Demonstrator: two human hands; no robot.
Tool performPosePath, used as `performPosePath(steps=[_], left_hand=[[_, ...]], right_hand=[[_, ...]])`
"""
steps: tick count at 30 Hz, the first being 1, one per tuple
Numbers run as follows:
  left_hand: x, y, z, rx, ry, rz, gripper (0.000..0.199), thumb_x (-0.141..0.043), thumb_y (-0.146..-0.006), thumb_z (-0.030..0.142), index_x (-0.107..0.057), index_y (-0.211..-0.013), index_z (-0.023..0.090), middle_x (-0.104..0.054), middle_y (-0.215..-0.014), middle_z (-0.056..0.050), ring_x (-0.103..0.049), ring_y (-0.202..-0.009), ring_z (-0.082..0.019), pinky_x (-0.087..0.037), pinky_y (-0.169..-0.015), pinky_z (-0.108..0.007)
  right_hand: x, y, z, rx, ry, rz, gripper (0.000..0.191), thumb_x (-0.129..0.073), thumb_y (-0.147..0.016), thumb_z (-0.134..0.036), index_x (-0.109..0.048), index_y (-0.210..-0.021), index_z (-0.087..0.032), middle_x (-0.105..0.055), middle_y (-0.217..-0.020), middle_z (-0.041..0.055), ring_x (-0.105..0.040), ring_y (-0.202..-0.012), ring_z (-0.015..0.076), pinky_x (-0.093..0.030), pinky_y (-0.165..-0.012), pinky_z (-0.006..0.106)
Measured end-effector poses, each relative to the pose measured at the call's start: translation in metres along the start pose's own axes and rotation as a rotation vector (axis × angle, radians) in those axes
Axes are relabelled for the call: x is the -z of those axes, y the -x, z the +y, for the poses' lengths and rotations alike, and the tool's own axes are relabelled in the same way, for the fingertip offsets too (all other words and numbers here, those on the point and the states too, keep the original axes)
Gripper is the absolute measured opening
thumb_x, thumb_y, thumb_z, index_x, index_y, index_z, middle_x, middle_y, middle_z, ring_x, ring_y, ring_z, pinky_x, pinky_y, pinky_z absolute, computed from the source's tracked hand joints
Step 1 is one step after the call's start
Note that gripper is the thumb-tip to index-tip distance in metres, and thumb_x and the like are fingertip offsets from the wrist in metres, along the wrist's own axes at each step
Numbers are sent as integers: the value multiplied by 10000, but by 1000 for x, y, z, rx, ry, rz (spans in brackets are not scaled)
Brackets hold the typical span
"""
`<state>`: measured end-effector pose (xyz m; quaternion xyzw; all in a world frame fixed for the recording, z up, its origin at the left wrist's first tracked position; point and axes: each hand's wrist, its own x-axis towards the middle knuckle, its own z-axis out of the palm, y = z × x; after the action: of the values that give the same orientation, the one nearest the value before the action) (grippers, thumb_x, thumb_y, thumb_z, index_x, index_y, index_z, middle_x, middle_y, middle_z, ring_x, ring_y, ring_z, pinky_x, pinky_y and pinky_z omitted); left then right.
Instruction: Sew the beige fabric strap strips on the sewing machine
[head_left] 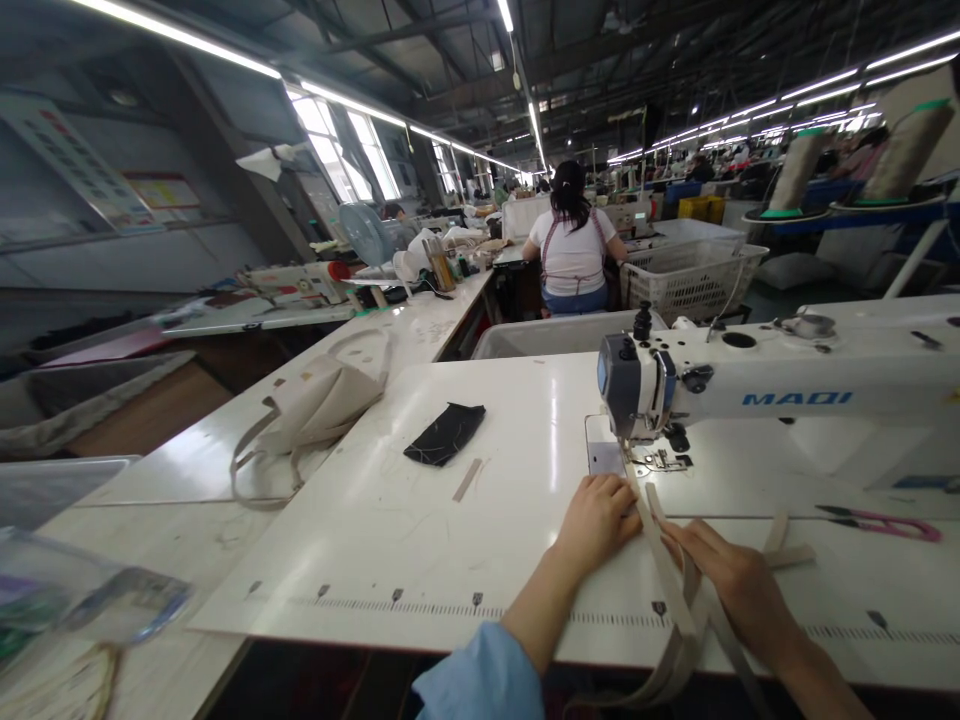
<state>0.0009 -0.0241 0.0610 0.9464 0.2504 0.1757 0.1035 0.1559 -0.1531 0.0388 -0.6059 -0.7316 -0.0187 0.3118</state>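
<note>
A white sewing machine (780,385) stands at the right, its needle area above a beige strap (664,565). Just in front of the presser foot, my left hand (598,520) lies on the table with its fingers bent together at the strap's left edge. My right hand (716,565) pinches a beige strip on the other side. The strap runs down between both hands and hangs in loops over the table's front edge. Pink-handled thread snips (885,523) and short beige pieces (787,556) lie right of my right hand.
A black fabric piece (445,434) and a small beige scrap (467,480) lie left on the table (360,540). Farther left is a beige fabric bag (322,400). Beyond the table are a seated person (576,245) and a white basket (694,275).
</note>
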Motion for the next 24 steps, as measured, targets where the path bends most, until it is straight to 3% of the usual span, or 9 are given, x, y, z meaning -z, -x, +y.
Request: performPosePath(steps=[10, 24], left_hand=[[1, 0, 1, -3, 10, 6, 116, -531, -836, 260, -585, -899, 179, -631, -954, -63, -572, -947, -206, -439, -842, -338], [0, 0, 0, -20, 3, 32, 88, -575, -796, 256, -576, -851, 188, -632, -924, -52, -582, -913, -195, -445, -817, -324]], right_hand=[[8, -2, -7, -20, -61, -21, 320, -306, -963, -267, -533, -1170, -180, -597, -861, 54, -607, -670, 138, -471, -598, 243], [4, -1, -3, -7, -28, -18, 308, -324, -961, -257, -536, -1173, -185, -612, -873, 55, -603, -683, 138, -475, -645, 236]])
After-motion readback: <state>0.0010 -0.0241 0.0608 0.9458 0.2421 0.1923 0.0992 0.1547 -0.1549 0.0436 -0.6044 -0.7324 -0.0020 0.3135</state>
